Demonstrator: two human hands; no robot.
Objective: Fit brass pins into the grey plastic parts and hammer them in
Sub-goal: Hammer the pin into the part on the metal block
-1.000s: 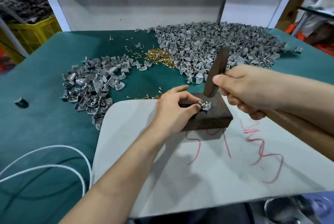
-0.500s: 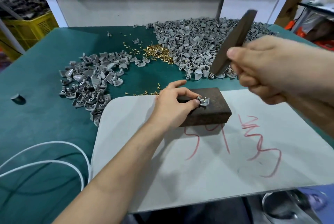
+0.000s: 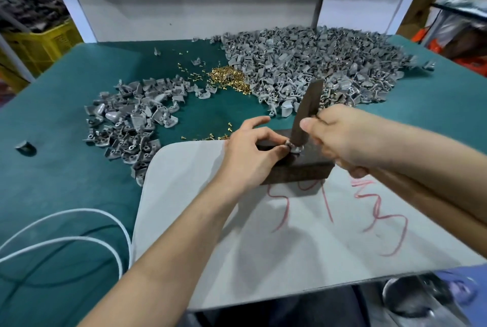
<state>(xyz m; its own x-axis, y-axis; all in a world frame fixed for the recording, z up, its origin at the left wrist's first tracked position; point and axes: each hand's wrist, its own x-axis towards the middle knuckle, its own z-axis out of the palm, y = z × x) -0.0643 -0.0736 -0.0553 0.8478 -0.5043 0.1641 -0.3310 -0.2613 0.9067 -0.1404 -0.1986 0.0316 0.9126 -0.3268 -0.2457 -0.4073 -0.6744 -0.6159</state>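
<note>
Green table cover (image 3: pixel 66 181): fills most of the frame.
White board (image 3: pixel 290 247): lower centre and right, on the cover; red scrawl on it.
Large heap of grey plastic parts (image 3: pixel 316 63): upper right of centre.
Smaller heap of grey parts (image 3: pixel 131 121): left of centre.
Yellow crate (image 3: pixel 39 41): upper left, off the table.
White cable (image 3: pixel 79 221): looped at lower left.
Right hand (image 3: pixel 345 136): centre right, fingers wrapped round the hammer (image 3: pixel 308 107), whose dark head points down onto the held part.
Left hand (image 3: pixel 247 158): centre, thumb and fingertips pinching the held part.
Dark block (image 3: pixel 303 171): centre, on the board's upper edge.
Brass pins (image 3: pixel 229 78): a pile between the two heaps, strays nearby.
Held part (image 3: pixel 295 147): grey, on the block's top, under the hammer head.
</note>
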